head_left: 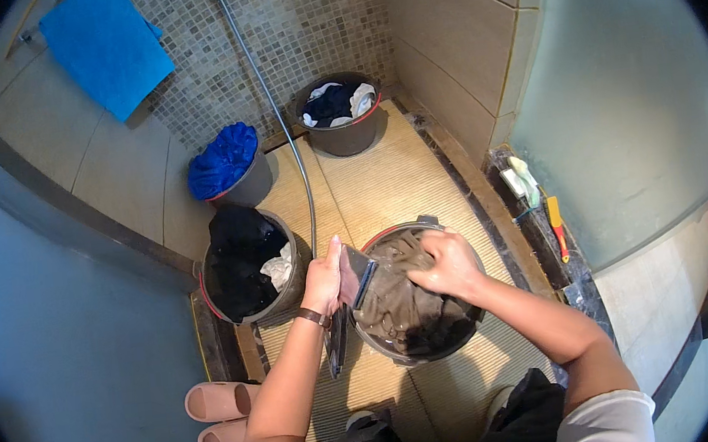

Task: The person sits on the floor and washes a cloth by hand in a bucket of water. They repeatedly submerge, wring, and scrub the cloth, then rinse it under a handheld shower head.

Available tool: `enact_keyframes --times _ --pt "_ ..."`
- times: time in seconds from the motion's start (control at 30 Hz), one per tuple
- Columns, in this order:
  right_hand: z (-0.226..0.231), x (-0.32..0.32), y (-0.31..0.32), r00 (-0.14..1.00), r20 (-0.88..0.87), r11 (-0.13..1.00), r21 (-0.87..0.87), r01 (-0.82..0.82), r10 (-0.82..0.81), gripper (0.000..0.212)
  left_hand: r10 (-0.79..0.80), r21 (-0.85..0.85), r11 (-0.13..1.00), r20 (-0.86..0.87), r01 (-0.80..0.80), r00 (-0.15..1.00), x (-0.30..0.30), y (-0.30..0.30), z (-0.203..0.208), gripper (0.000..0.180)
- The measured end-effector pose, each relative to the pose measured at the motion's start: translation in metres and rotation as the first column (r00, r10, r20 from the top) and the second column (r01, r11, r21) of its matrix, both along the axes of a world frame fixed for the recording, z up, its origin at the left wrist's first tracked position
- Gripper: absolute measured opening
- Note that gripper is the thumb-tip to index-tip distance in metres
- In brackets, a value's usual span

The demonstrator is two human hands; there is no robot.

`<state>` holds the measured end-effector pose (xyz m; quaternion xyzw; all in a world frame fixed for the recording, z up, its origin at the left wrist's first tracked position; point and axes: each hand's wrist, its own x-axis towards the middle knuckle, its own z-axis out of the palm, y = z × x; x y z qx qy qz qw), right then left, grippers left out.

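A dark bucket (397,357) stands in front of me, filled with wet brownish-grey cloth (399,307) and a darker patch near its front side. My right hand (449,264) reaches in from the right, its fingers closed on a bunched fold of that cloth. At the bucket's left rim my left hand (324,284), with a dark strap on its wrist, grips a flat dark board (355,277) tilted over the cloth. Some of the left fingers are hidden behind the board. A black strip-shaped piece (337,342) hangs below that hand.
Left stands a bucket (294,291) of black and white clothes; behind it, a bucket (252,182) with blue fabric. Another clothes bucket (347,141) is at the back. A shower hose (270,95) hangs down. Pink slippers (210,402) lie left; a brush (556,224) lies on the right ledge.
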<state>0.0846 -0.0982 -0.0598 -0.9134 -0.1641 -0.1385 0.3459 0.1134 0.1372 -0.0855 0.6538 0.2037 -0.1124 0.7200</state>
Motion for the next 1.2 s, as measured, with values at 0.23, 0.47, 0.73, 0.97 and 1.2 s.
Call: enact_keyframes --times 0.23,0.47,0.73,0.97,1.2 --pt "0.016 -0.057 -0.044 0.871 -0.309 0.792 -0.376 -0.48 0.382 0.039 -0.125 0.17 0.977 -0.043 0.131 0.991 0.002 -0.008 -0.016 0.06" --pt "-0.04 -0.049 0.003 0.511 -0.859 0.531 -0.441 -0.724 -0.016 0.054 -0.175 0.2 0.959 -0.127 0.198 0.976 0.009 -0.011 -0.06 0.064" --pt "-0.119 -0.049 0.002 0.77 -0.612 0.704 -0.467 -0.535 0.18 0.022 -0.16 0.206 0.961 -0.131 0.185 0.978 0.012 -0.029 -0.046 0.064" --pt "-0.06 0.028 -0.03 0.53 -0.725 0.85 0.144 -0.507 0.439 0.015 -0.144 0.341 0.928 -0.048 0.152 0.988 0.006 -0.005 -0.058 0.076" --pt "-0.01 0.021 0.031 0.943 -0.219 0.752 -0.658 0.046 -0.25 0.015 -0.126 0.465 0.881 0.055 0.086 0.991 0.001 0.001 -0.058 0.077"
